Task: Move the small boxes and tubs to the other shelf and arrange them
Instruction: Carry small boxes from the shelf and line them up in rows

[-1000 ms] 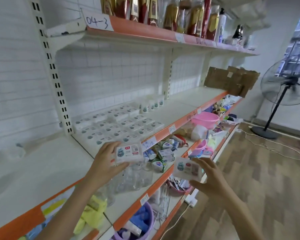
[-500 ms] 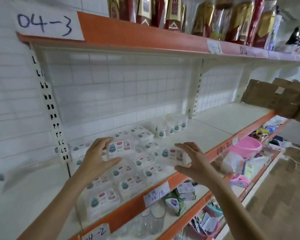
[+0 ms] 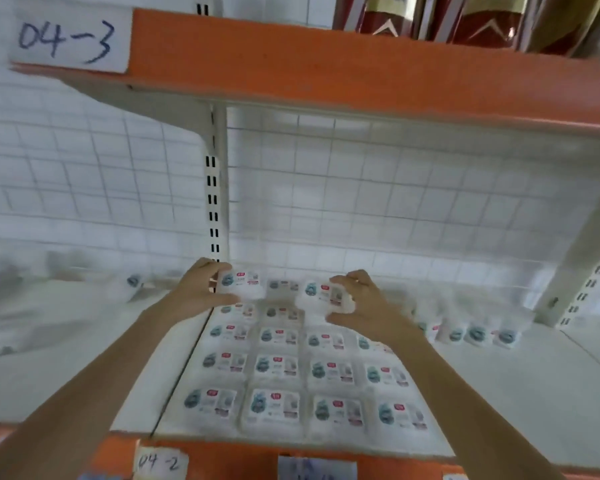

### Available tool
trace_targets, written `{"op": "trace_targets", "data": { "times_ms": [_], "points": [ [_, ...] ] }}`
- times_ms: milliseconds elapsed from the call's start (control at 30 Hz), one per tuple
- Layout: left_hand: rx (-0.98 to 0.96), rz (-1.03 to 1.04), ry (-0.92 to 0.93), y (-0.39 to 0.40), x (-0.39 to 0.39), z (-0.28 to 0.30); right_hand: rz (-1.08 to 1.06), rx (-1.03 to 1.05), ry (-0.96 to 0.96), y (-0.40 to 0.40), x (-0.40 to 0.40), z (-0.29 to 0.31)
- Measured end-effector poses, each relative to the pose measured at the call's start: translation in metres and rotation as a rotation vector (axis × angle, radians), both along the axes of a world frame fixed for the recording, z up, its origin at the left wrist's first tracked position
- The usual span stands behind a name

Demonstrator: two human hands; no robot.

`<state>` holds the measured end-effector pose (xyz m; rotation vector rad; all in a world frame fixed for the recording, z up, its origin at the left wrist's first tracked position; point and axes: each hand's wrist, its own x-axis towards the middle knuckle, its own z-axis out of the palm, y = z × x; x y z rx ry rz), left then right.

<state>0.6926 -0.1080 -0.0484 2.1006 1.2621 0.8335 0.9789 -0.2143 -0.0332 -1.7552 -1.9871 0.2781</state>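
Two hands reach over a white shelf (image 3: 520, 393) with an orange front edge. Each hand has a little white box with a blue and red label. The left hand (image 3: 201, 289) holds the left box (image 3: 241, 282), with bent fingers on top and the thumb under it. This box is up at the back of the shelf, near the white post with black slots (image 3: 215, 188). The right hand (image 3: 364, 303) holds the right box (image 3: 326, 296) the same way, fingers curled over the top and thumb below. That box is just above the back rows, a bit to the right of the other one.

Under the hands, lots of the same small boxes (image 3: 278, 367) lie flat on the shelf in neat rows, side by side and touching. To the right, a short line of small white tubs (image 3: 478, 336) stands near the back. They look blurry.

Above is an orange shelf (image 3: 326, 71) with a paper tag that says 04-3 (image 3: 66, 39). Another paper tag on the lower edge says 04-2 (image 3: 158, 464). Behind it all is a wall of white tiles (image 3: 395, 188).
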Motion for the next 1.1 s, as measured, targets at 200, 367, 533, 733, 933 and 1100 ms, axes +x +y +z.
{"op": "trace_targets", "data": {
  "times_ms": [200,367,533,733,933,1100],
  "points": [
    [-0.11,0.095,0.032,-0.009,-0.001,-0.007,0.117,-0.11,-0.245,0.045,-0.028,-0.012],
    [-0.14,0.152,0.009,-0.008,-0.007,-0.016,0.124,-0.121,-0.323,0.06,-0.042,-0.026],
    [-0.175,0.124,-0.036,-0.005,-0.006,-0.026,0.099,-0.101,-0.358,0.061,-0.041,-0.037],
    [-0.21,0.07,-0.139,0.0,-0.001,-0.044,0.073,-0.06,-0.29,0.056,-0.043,-0.047],
    [-0.137,0.134,-0.099,0.008,0.002,-0.059,0.035,0.019,-0.312,0.054,-0.045,-0.053],
    [-0.123,0.13,-0.073,0.016,0.002,-0.06,0.019,0.055,-0.315,0.057,-0.048,-0.052]
  ]
}}
